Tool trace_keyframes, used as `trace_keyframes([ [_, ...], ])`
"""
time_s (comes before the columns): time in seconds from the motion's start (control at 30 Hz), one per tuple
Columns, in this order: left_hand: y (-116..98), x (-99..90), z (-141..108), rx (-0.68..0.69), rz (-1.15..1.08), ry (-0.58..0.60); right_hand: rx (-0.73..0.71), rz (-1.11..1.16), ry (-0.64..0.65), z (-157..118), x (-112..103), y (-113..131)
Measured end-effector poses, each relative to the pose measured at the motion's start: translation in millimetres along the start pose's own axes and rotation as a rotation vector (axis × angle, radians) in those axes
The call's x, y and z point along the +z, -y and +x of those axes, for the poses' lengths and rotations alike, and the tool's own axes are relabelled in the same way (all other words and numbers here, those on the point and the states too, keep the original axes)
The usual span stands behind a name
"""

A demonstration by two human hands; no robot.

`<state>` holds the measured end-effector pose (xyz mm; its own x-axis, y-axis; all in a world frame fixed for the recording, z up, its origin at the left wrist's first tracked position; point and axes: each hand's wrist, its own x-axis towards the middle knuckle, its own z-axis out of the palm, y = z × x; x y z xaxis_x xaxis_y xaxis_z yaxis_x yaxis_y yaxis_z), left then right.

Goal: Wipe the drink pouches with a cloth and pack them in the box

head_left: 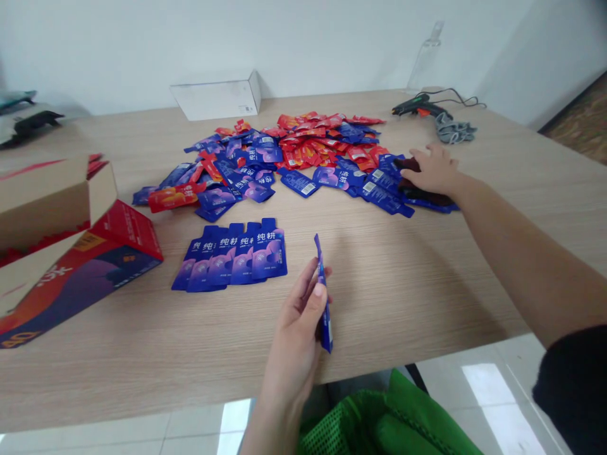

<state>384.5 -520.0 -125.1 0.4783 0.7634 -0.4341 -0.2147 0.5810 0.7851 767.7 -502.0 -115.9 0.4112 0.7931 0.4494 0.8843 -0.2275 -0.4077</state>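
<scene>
My left hand (303, 309) is closed on a blue sachet (324, 309), held on edge above the table with the thumb on one side and the fingers on the other. To its left, several blue sachets (268, 256) lie face up in an overlapping row. My right hand (431, 170) reaches to the right end of a loose pile. Its thumb and fingers are around a dark brown, glossy sachet (408, 165), partly hidden by the hand. Blue sachets (386, 189) lie beside and under it. Farther back, red sachets (308, 151) are heaped among blue ones.
An open red and blue carton (128, 240) stands at the left with red packets inside. At the back are a white box (218, 98), a clear bottle (424, 57), a black glue gun (417, 106) with a cord, and a grey cloth-like bundle (455, 129).
</scene>
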Motion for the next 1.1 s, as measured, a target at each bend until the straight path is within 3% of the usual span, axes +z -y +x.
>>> trace_keyframes([
  [0.1,8,7.4,1,0.087,0.096,0.016,0.064,0.096,0.099,-36,-15,41],
  [0.27,28,16.9,1,0.236,0.353,0.071,-0.009,0.467,0.584,-129,-25,133],
  [0.37,36,13.1,-4,0.336,0.601,0.153,0.136,0.692,0.619,-155,-11,159],
  [0.43,35,7.4,-8,0.464,0.872,0.118,0.212,0.673,0.646,-156,4,157],
  [0.53,30,2.7,-10,0.738,1.227,0.004,0.215,0.549,0.656,-150,26,145],
  [0.6,28,5.1,-7,0.848,1.379,0.081,0.177,0.458,0.601,-148,36,140],
  [0.7,33,12.3,3,0.826,1.556,0.242,0.113,0.287,0.516,-142,36,138],
  [0.8,43,14.5,11,0.788,1.619,0.204,0.071,0.114,0.436,-125,23,125],
  [0.93,52,8.0,11,0.833,1.642,0.176,0.058,-0.105,0.305,-84,12,81],
  [1.1,55,4.2,9,0.811,1.613,0.154,-0.001,-0.266,0.316,-56,34,41],
])
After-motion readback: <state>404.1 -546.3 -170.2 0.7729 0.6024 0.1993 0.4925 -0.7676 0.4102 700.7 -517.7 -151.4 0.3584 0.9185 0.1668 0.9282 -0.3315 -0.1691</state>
